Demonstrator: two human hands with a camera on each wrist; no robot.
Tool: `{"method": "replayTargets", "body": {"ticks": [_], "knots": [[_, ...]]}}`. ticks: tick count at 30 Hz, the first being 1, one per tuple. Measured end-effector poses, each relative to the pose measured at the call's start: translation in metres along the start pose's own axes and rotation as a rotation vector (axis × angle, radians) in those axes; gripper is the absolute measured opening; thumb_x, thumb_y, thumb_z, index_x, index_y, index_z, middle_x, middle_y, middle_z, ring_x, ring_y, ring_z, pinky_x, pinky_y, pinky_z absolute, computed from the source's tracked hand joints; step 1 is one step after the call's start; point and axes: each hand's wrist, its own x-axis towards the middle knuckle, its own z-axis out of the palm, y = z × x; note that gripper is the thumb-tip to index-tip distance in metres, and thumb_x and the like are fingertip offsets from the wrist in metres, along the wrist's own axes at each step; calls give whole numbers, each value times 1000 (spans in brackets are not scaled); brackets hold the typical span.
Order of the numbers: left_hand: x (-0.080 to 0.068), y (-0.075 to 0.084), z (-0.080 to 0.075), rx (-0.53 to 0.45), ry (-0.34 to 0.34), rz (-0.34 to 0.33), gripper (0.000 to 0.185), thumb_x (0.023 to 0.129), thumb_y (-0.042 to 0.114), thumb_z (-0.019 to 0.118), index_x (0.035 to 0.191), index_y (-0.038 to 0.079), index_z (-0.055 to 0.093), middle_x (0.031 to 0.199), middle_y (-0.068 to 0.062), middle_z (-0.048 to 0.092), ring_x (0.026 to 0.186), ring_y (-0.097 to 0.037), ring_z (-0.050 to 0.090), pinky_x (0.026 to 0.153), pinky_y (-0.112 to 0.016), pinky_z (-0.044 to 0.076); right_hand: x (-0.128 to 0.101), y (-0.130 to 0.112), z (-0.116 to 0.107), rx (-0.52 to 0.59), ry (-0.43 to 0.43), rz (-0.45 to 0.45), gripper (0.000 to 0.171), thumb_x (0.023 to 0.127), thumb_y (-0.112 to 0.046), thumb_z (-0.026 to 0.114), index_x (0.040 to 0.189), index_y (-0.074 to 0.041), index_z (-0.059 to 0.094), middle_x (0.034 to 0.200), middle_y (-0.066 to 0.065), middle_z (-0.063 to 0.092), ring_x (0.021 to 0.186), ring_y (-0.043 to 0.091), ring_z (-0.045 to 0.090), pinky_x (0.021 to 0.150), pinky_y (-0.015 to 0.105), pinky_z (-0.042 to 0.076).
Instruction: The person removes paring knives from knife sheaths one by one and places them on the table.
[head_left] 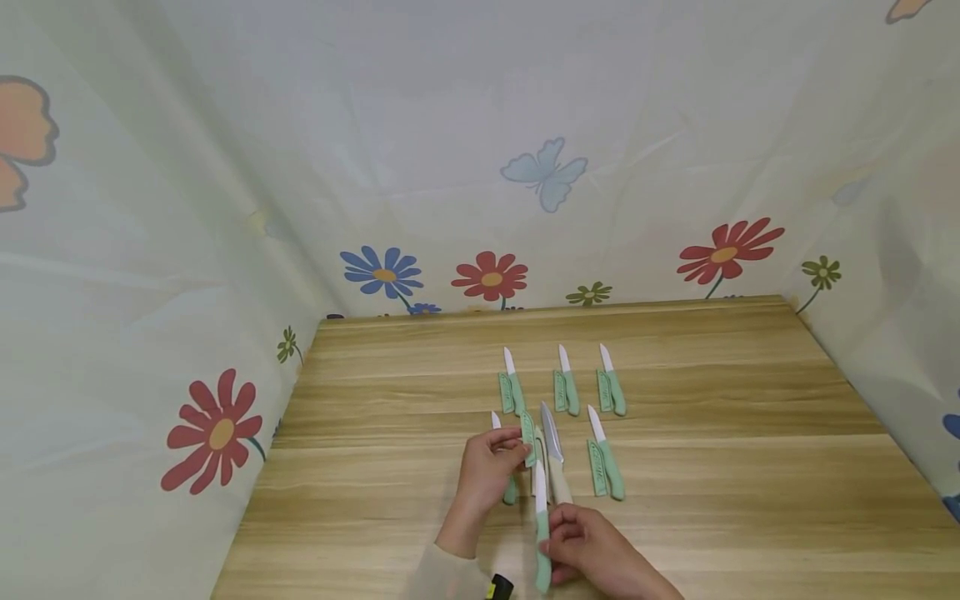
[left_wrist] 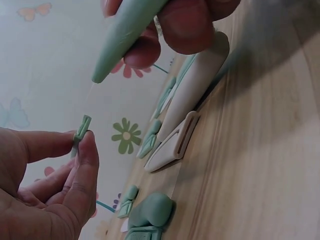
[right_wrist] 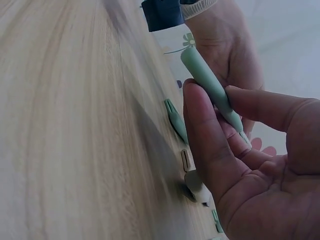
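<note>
Flowers and butterflies are printed on the pale cloth walls around a light wooden table (head_left: 750, 467). Far back on the table, three small green-handled knives (head_left: 567, 385) lie in a neat row, each just beside its green blade cover. One more set (head_left: 604, 457) lies nearer, on the right side. These four look done, each knife bare with its cover next to it.

My guess is that the set in the hands is only partway there. The right hand (head_left: 592, 552) is curled around the green handle of a small white-bladed knife (head_left: 542, 533), and the blade points away toward the far row. The thumb and fingers wrap the handle near its middle, and the blunt end sticks out past them. The left hand (head_left: 487, 467) pinches a thin green blade cover (head_left: 529, 437) between thumb and first finger, just beyond the knife tip. Cover and blade are close, but I cannot tell if they touch.

Between the hands on the table lies a bigger cream-handled knife (head_left: 557, 462) with its cream cover close by, and another green knife sits under the left hand.
</note>
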Motion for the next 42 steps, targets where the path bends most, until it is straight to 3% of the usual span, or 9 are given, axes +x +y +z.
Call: {"method": "replayTargets", "body": {"ticks": [11,20,28,36,42], "knots": [[-3,-5,0,2,-17,0,26,90,5,76,115,-2,73,95,-12,73,74,-13,68,75,-37,65,1,2,-8,15,7,-80,23,102,-9,61,116,7,51,86,4,67,77,21,72,73,38,65],[-8,-5,1,-12,-55,-1,26,92,5,75,117,-3,72,100,-20,72,78,-15,68,80,-44,65,1,1,-9,43,25,-72,28,103,-11,60,121,8,50,90,3,64,79,23,71,73,39,64],[-13,-7,2,15,-61,-15,27,90,6,76,116,-1,73,95,-14,73,77,-16,69,74,-35,64,1,1,-12,32,53,-46,32,105,-12,58,127,9,49,93,4,65,80,24,71,74,39,64],[-18,-8,5,7,-79,-14,25,90,2,74,115,-3,73,100,-21,72,77,-14,66,71,-30,64,-1,0,-15,28,82,-43,39,105,-13,58,133,11,47,95,5,66,80,24,71,73,39,64],[-22,-8,6,36,-84,-18,27,89,5,76,115,-1,73,96,-12,72,77,-15,68,69,-30,63,-1,0,-16,27,102,-33,42,104,-16,59,135,10,46,96,5,67,78,24,72,72,38,64]]}}
